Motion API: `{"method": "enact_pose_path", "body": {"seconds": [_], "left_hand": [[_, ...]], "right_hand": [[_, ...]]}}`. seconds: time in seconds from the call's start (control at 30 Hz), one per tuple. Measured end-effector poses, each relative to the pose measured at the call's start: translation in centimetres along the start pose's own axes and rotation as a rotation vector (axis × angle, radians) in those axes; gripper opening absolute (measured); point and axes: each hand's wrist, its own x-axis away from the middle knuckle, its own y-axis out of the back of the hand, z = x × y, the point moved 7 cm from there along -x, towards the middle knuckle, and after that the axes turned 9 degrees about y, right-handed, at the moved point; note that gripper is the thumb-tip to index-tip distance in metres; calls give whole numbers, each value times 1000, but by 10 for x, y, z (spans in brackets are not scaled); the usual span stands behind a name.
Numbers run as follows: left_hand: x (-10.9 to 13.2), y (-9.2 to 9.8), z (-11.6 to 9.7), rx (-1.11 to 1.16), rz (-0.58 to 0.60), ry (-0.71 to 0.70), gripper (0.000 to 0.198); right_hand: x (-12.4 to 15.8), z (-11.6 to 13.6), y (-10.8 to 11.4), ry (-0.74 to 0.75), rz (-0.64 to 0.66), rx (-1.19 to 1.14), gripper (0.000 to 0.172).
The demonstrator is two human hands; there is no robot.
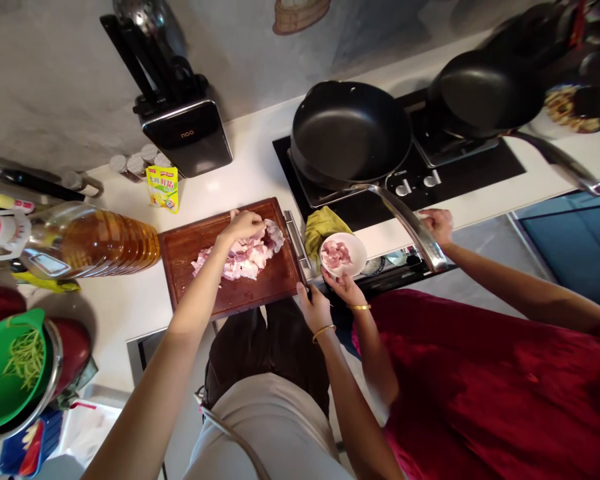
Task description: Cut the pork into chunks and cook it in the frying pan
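Green colander (10, 393): sits at the far left, holding thin green strips (26, 358).
Bottle (93, 240): filled with amber liquid, its long axis runs left to right, the red cap at the left.
Desk (253, 167): white-topped, it backs onto a mottled grey wall (250, 60); a yellow packet (163, 189) stands near a black knife block (187, 137).
Board (180, 287): brown and wooden, its long axis climbs gently from left to right.
Raw meat (245, 263): lies in a heap on the board, stretching from lower left to upper right, pale skin at the right end.
Left grip (243, 225): bent fingers press into the heap's upper side; whether they pinch a piece cannot be told.
Right grip (314, 309): curled around a dark handle (309, 292) at the board's lower right corner; the handle's direction is mostly hidden by the fingers.
White bowl (357, 252): held by a co-worker in red (480, 387), with cut meat (336, 254) inside, beside a yellow-green cloth (324, 230).
Stove (460, 190): black, bearing a large pan (350, 133) whose handle points to the lower right, and a second pan (485, 93) farther right.
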Motion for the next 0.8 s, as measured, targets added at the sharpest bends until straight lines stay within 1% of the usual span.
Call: {"method": "enact_pose_path", "body": {"seconds": [0.1, 0.17, 0.2, 0.3, 0.37, 0.47, 0.53, 0.6, 0.63, 0.67, 0.73, 0.8], "left_hand": [[10, 15, 8, -41, 51, -30, 32], [17, 20, 17, 22, 71, -41, 30], [21, 21, 21, 80, 62, -43, 30], [33, 25, 33, 332, -39, -28, 32], [41, 26, 38, 575, -104, 27, 31], [50, 18, 42, 955, -117, 142, 34], [55, 12, 41, 1079, -101, 187, 37], [58, 9, 39, 1034, -97, 179, 39], [60, 9, 39, 941, -105, 165, 38], [61, 10, 38, 797, -113, 151, 37], [65, 13, 35, 406, -164, 150, 33], [68, 18, 30, 11, -289, 190, 28]], "right_hand": [[-3, 2, 1, 11, 3, -15, 56], [-5, 3, 1, 13, 13, -17, 56], [-5, 3, 0, 15, 20, -18, 56], [-4, 4, -2, 13, 41, -22, 55], [-3, 5, -3, 14, 49, -22, 55], [0, 5, -6, 16, 57, -21, 55], [3, 4, -7, 9, 57, -21, 54], [5, 2, -7, 1, 53, -26, 54], [7, 2, -7, 2, 48, -34, 54], [8, 2, -7, 7, 43, -44, 54], [9, 1, -6, 14, 34, -59, 55], [10, 0, -5, 12, 25, -59, 56]]}}
